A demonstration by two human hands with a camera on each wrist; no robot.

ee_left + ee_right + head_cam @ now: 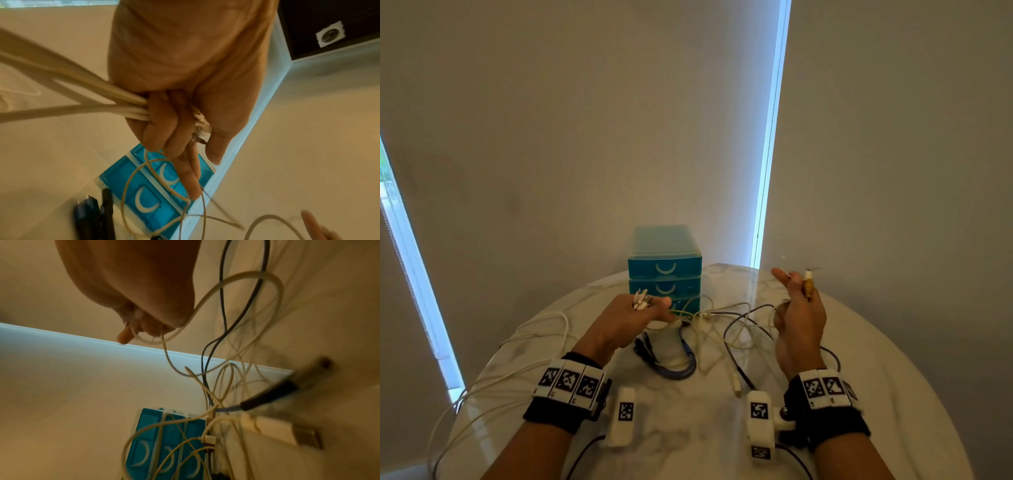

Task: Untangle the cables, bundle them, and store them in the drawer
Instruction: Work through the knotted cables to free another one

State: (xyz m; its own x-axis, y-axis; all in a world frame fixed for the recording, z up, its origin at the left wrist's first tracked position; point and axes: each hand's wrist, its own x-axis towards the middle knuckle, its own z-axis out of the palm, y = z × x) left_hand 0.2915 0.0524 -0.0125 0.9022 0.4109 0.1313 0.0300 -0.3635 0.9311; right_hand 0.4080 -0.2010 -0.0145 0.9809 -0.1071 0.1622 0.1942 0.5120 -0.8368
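Observation:
A teal three-drawer unit (664, 269) stands at the back of the round table, all drawers closed. My left hand (650, 306) hovers in front of it and grips a bunch of white cables (131, 110); their plug ends (641, 299) stick out above the fist. My right hand (796, 286) is raised to the right and pinches a thin cable with a yellow plug (808, 286). Between the hands lies a tangle of white and grey cables (726, 325). In the right wrist view the thin white cable (166, 345) and a grey cable (224, 305) hang from the curled fingers.
A coiled blue cable (683, 368) with dark plugs (643, 349) lies on the marble table (688, 428) near the middle. Long white cable loops (517, 359) trail off the table's left edge. A white USB plug (283, 433) rests near my right wrist. Window blinds hang behind the table.

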